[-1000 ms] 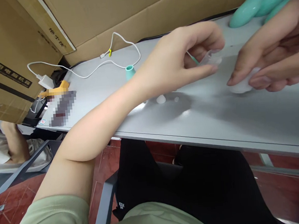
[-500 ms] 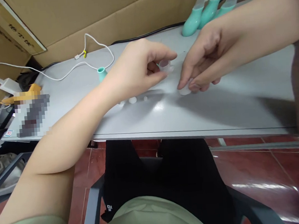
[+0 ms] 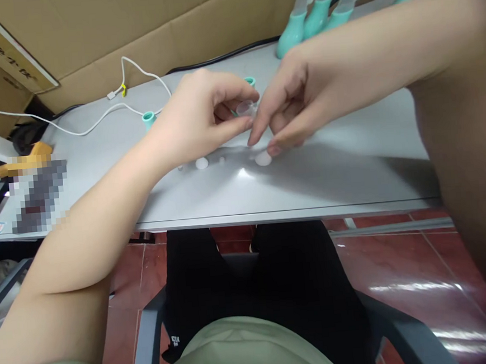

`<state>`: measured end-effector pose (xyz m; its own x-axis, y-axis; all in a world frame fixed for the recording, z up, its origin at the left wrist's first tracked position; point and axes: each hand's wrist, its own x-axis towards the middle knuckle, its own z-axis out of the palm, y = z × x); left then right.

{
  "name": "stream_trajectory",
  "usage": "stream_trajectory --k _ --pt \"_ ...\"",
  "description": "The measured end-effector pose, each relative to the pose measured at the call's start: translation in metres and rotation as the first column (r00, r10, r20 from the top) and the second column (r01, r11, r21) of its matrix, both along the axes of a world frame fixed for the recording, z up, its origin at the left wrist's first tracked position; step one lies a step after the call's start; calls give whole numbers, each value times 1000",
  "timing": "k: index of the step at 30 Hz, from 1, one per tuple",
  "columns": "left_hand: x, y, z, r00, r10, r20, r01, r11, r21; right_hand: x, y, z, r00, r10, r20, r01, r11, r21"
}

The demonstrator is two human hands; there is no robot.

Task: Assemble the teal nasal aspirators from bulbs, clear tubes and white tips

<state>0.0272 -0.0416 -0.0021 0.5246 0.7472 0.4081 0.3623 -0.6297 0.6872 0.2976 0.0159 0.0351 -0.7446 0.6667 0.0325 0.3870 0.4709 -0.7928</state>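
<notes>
- In the head view, your left hand [image 3: 196, 118] has thumb and forefinger clamped on a clear plastic piece [image 3: 244, 110], held above the grey table [image 3: 331, 180].
- Your right hand [image 3: 299, 102] has thumb and forefinger apart. Its thumb tip is at the edge of a white piece [image 3: 262, 159] on the table; you cannot tell whether they touch.
- To the left of that white piece lie a smaller white bit [image 3: 222, 160] and a white dome [image 3: 202, 163].
- Beyond your hands, a teal neck [image 3: 249, 81] shows behind your left fingertips; teal bulbs [image 3: 291, 35] with clear tops stand near the cardboard.
- The clear piece looks light, thin-walled and smooth, so probably slippery and liable to flex; pinch it gently across its sides, clear of the rim.
- The white piece seems light and small; take it by opposite edges with your fingertips.
</notes>
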Motion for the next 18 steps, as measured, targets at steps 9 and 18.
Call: stream_trajectory --k 9,18 --pt "-8 14 -7 936 -177 304 219 970 -110 -12 -43 28 923 -383 -15 376 898 228" --pt "2 8 -1 947 40 320 -13 996 -88 -28 -56 18 857 -372 -356 434 894 112"
